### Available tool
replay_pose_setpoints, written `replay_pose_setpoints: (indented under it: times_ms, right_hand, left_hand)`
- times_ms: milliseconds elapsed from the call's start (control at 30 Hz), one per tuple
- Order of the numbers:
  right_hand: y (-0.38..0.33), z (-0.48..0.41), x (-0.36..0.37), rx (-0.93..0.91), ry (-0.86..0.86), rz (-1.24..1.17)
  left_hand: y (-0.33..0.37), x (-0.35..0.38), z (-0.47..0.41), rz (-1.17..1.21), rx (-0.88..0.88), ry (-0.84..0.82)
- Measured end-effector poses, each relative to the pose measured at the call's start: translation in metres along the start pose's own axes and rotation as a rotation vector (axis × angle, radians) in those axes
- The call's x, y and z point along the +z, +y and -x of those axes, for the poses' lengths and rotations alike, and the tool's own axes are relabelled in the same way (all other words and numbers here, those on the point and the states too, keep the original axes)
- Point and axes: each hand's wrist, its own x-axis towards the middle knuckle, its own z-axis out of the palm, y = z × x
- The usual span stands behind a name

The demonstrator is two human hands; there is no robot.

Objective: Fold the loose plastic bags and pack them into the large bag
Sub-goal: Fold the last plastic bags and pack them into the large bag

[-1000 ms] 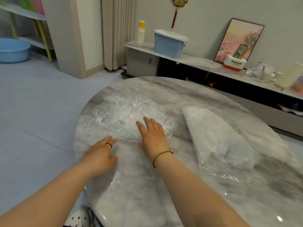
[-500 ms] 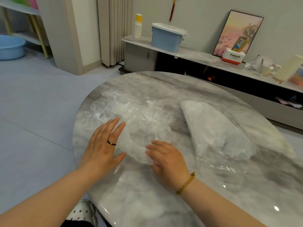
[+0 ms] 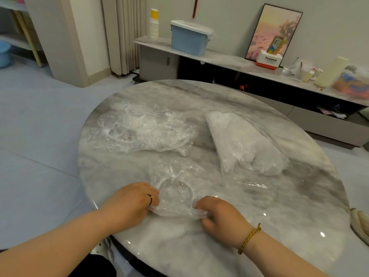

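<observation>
Lying lower centre by the near edge of the table, one bag has bare marble around it — left hand and right hand pinch its sides, fingers curled.

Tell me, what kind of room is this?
Most likely a living or dining room in someone's home. There is a round marble table, a long low cabinet along the wall with a framed picture standing on it, and a curtain hanging to the floor.
</observation>
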Motion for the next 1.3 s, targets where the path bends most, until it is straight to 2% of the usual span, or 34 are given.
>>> replay_pose_setpoints:
  times_ms: [133,200,300,433,533,667,767,900,933,1000,1067,1133,1233,1300]
  right_hand:
    - [-0.003,-0.005,-0.006,0.099,0.028,-0.073]
    - [-0.004,-0.008,-0.008,0.17,0.039,-0.099]
    - [-0.008,-0.012,-0.011,0.254,0.096,-0.136]
    - [-0.008,-0.02,-0.008,0.33,0.149,-0.182]
    - [-0.007,-0.023,-0.004,0.406,0.123,-0.182]
    - [-0.005,-0.027,-0.002,0.453,0.12,-0.175]
    - [-0.005,-0.028,-0.001,0.506,0.121,-0.145]
    - [-0.005,-0.028,-0.001,0.509,0.142,-0.017]
    - [-0.006,-0.027,-0.001,0.505,0.139,0.012]
    - [-0.008,-0.026,0.0,0.496,0.129,0.068]
    - [-0.009,-0.028,0.003,0.491,0.118,0.113]
    - [-0.01,-0.028,0.004,0.485,0.112,0.127]
    - [-0.016,-0.028,0.003,0.504,0.089,0.158]
    - [-0.014,-0.027,0.006,0.438,0.24,0.287]
  left_hand:
    - [0.013,0.001,-0.001,0.19,-0.279,-0.101]
    - [0.015,-0.001,-0.003,0.388,-0.435,-0.163]
    - [0.016,-0.003,-0.006,0.599,-0.577,-0.012]
    - [0.015,-0.004,-0.014,0.686,-0.71,0.141]
    - [0.017,-0.007,-0.018,0.773,-0.791,0.181]
    - [0.014,-0.009,-0.022,0.656,-0.882,0.155]
    - [0.017,-0.016,-0.024,0.413,-0.876,0.074]
    - [0.021,-0.022,-0.027,0.193,-0.871,0.07]
    - [0.022,-0.021,-0.026,0.129,-0.794,0.136]
    - [0.024,-0.018,-0.026,-0.014,-0.479,0.287]
    - [0.03,-0.011,-0.027,-0.111,-0.154,0.307]
    - [0.034,0.001,-0.029,-0.166,-0.034,0.137]
    - [0.035,0.009,-0.032,-0.209,-0.163,-0.245]
    - [0.035,0.01,-0.036,-0.202,-0.248,-0.329]
